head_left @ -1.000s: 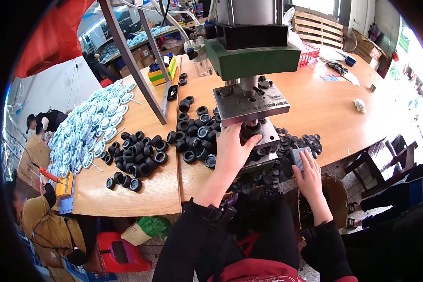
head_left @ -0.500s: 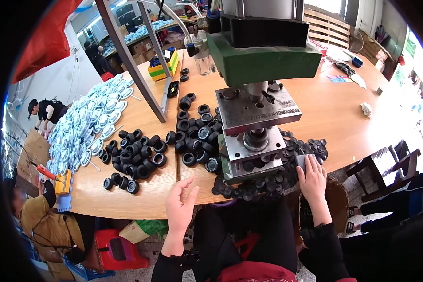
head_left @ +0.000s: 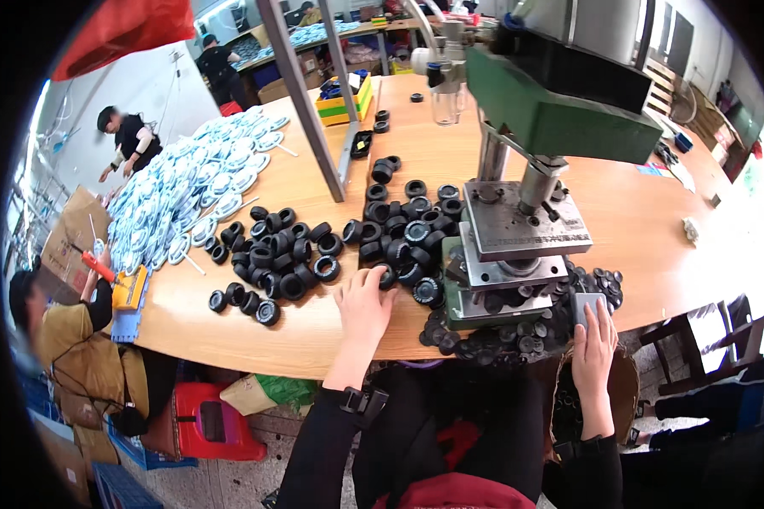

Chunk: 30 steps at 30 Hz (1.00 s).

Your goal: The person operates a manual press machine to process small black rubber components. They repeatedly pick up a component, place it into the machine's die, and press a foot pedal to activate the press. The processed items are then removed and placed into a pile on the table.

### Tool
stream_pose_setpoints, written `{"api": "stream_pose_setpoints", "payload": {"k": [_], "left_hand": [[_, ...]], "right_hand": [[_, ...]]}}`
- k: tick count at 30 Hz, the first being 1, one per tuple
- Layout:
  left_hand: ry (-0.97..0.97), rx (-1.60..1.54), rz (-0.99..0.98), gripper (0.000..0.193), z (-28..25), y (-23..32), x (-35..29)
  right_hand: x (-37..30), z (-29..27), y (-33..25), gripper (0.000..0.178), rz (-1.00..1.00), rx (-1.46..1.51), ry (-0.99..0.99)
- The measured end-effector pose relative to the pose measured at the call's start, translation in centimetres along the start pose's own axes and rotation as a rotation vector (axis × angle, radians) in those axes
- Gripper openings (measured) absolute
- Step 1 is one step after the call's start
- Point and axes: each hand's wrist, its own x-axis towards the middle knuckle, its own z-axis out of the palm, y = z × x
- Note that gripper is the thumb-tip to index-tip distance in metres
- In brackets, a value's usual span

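Note:
My left hand [head_left: 363,307] is at the near edge of a heap of small black rubber tyres [head_left: 396,227]. Its thumb and fingers close around one black tyre [head_left: 386,276]. A second group of tyres [head_left: 272,254] lies to the left. My right hand [head_left: 595,343] lies with stretched fingers on a grey block [head_left: 588,307] at the table's front edge. Between my hands stands a green press [head_left: 560,106] with a steel die [head_left: 518,229]. Black rubber discs [head_left: 526,338] are heaped around its base, and some sit within the die.
Pale blue plastic parts [head_left: 199,187] form a big pile at the left. A metal frame post [head_left: 301,93] rises behind the tyres, near a yellow-green box [head_left: 345,103]. A co-worker [head_left: 76,339] sits at left; another [head_left: 132,140] stands beyond. A carton [head_left: 624,386] is below my right hand.
My left hand has moved forward from the table edge, open before, and closed on a tyre. My right hand stays on the grey block. The view has shifted to the left.

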Motion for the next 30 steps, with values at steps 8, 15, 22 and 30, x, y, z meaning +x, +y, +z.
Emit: {"api": "stream_pose_setpoints", "payload": {"k": [8,15,22,30], "left_hand": [[-0.045,-0.100,0.021,0.028,-1.0,-1.3,0.4],[-0.272,-0.924,-0.242,0.055,-10.7,2.9,-1.0],[-0.441,-1.144,-0.136,0.062,-11.4,9.5,1.1],[-0.320,-0.951,0.115,0.054,-6.0,15.6,4.3]], "right_hand": [[5.9,-4.5,-9.7,0.050,-0.157,0.315,0.255],[11.5,-1.6,-14.4,0.048,0.114,0.711,0.177],[10.9,-1.1,-12.6,0.050,-0.019,0.317,0.245],[-1.7,-4.2,-0.3,0.052,0.351,0.478,0.152]]}}
